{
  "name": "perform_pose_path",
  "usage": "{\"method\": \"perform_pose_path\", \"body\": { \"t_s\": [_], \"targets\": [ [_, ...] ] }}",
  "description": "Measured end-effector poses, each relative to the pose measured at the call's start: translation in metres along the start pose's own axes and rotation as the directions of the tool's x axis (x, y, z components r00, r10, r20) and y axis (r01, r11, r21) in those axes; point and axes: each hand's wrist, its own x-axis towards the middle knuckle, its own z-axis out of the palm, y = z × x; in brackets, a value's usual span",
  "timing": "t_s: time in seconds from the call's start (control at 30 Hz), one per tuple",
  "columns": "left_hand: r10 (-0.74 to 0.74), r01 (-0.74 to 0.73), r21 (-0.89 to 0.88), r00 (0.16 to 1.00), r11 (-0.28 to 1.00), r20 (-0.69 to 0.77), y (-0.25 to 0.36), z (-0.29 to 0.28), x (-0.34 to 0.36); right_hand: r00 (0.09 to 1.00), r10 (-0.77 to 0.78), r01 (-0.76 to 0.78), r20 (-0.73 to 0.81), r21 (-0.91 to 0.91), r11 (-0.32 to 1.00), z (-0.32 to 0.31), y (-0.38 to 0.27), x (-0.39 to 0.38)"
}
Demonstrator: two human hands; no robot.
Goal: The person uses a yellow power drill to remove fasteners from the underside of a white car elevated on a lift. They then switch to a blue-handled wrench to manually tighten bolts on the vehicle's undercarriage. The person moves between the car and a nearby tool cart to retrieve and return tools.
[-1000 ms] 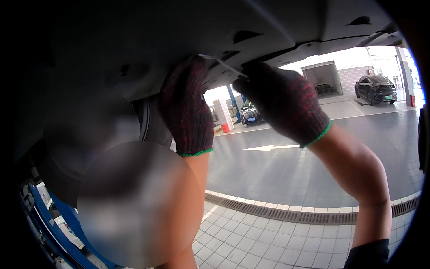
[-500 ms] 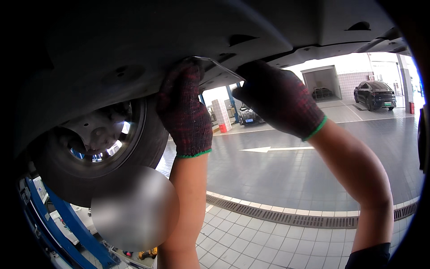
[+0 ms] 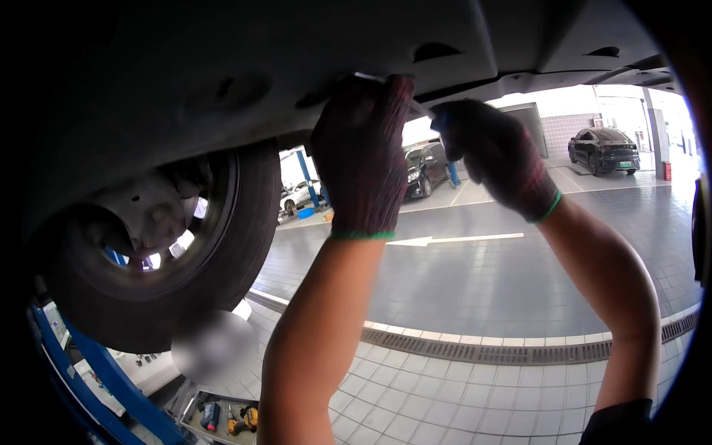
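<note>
Both my hands, in dark gloves with red flecks and green cuffs, are raised against the dark underside panel (image 3: 297,44) of a lifted car. Between them runs a slim, bent metal tool (image 3: 421,109). My right hand (image 3: 498,152) is closed around its lower right end. Next to the panel, my left hand (image 3: 361,152) is wrapped about the other end, with a bit of metal showing above its fingers. The back of that hand hides what the tool's tip touches. Left of it, a round recess with a hole (image 3: 226,89) shows in the panel.
The car's wheel (image 3: 245,245) hangs at the left, beside blue lift posts (image 3: 104,371). Below it, a tray (image 3: 211,426) holds a yellow power tool (image 3: 239,421). A floor drain grate (image 3: 482,350) crosses the tiles. Parked behind are a black car (image 3: 604,150) and another dark car (image 3: 426,169).
Both hands have shifted right along the underside with the metal tool, the left more than the right, and are now closer together. The view has shifted too, showing more of the tray.
</note>
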Motion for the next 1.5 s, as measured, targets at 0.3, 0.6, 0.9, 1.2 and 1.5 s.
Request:
{"method": "perform_pose_path", "body": {
  "t_s": [0.3,0.6,0.9,1.2,1.5],
  "targets": [
    [0.063,-0.064,0.192,0.998,0.979,0.011,-0.008,0.010,0.001,0.788,-0.567,0.590,-0.241,0.031,0.807,0.024,0.072,-0.008],
    [0.031,-0.022,0.086,0.993,0.996,-0.111,-0.011,0.012,0.009,0.997,-0.076,0.054,0.015,0.568,0.821,0.016,0.055,0.007],
    [0.505,-0.558,0.668,0.808,0.492,0.304,-0.023,-0.014,0.005,0.836,-0.537,0.535,-0.111,-0.051,0.843,0.018,0.073,0.013],
    [-0.134,-0.013,-0.342,0.905,0.940,-0.403,-0.015,0.003,0.008,0.621,-0.783,0.723,0.026,-0.403,0.560,-0.012,0.081,0.042],
    [-0.307,0.188,-0.376,0.907,0.907,-0.288,0.001,0.000,-0.009,0.969,-0.186,0.127,0.162,0.318,0.940,-0.031,0.082,0.043]
  ]
}}
